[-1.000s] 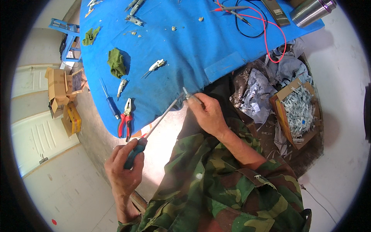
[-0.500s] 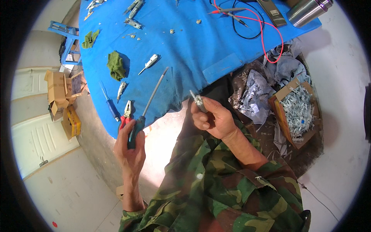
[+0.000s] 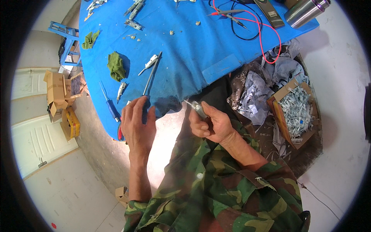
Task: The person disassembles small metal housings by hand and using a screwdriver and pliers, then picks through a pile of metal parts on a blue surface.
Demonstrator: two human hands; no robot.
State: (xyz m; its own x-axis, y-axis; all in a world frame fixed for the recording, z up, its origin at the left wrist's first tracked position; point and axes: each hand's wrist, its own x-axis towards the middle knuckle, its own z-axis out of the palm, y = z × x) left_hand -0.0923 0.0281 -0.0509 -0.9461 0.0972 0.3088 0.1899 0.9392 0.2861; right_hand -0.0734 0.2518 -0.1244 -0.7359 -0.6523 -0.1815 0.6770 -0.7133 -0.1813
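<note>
My left hand (image 3: pixel 137 118) is at the table's front edge, fingers and thumb curled around the handle of a long screwdriver (image 3: pixel 152 77); most of its handle is hidden under the hand. Beneath the hand, the red handle of the pliers (image 3: pixel 120 133) shows in part. My right hand (image 3: pixel 212 123), in front of the edge, pinches a small grey plastic part (image 3: pixel 198 109) with a thin metal prong pointing up and left. A similar white part (image 3: pixel 148 63) lies beside the screwdriver shaft, another (image 3: pixel 121 91) nearer me. To the left rests a blue-handled screwdriver (image 3: pixel 111 106).
Green cloths (image 3: pixel 116 66) and small parts lie on the blue-covered table (image 3: pixel 181 62). Red and black test leads (image 3: pixel 259 29) and a steel flask (image 3: pixel 305 13) sit at the far right. Below right stands a carton of parts (image 3: pixel 295 112); cartons (image 3: pixel 56 91) stand on the left.
My left hand has moved up and right, laying the screwdriver's shaft lower against the tabletop, and now covers most of the pliers. The grey part in my right hand has tilted further left.
</note>
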